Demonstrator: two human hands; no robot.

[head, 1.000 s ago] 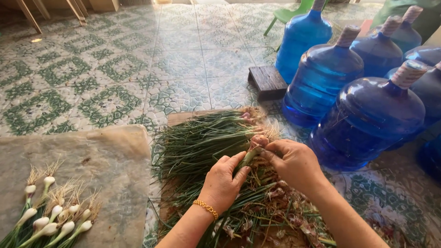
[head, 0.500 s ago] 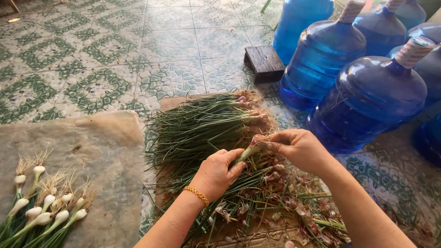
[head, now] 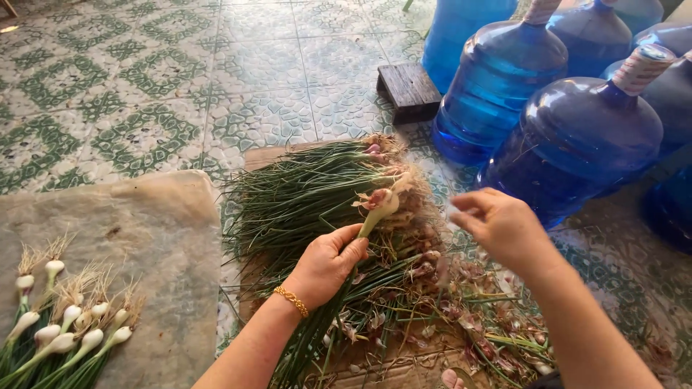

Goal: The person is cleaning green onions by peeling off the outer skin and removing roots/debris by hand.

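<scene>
I see a tiled floor (head: 180, 86) patterned in green and off-white, with square motifs repeating across it into the far left. At far right stand several large blue water jugs (head: 577, 137), close together, some with pale capped necks. Just left of them sits a small dark wooden block (head: 409, 90) on the tiles. In the near left lies a worn beige cloth (head: 144, 245), spread flat. A piece of brown cardboard (head: 263, 155) lies on the floor in the middle. Light is even daylight, brighter at far left.
</scene>
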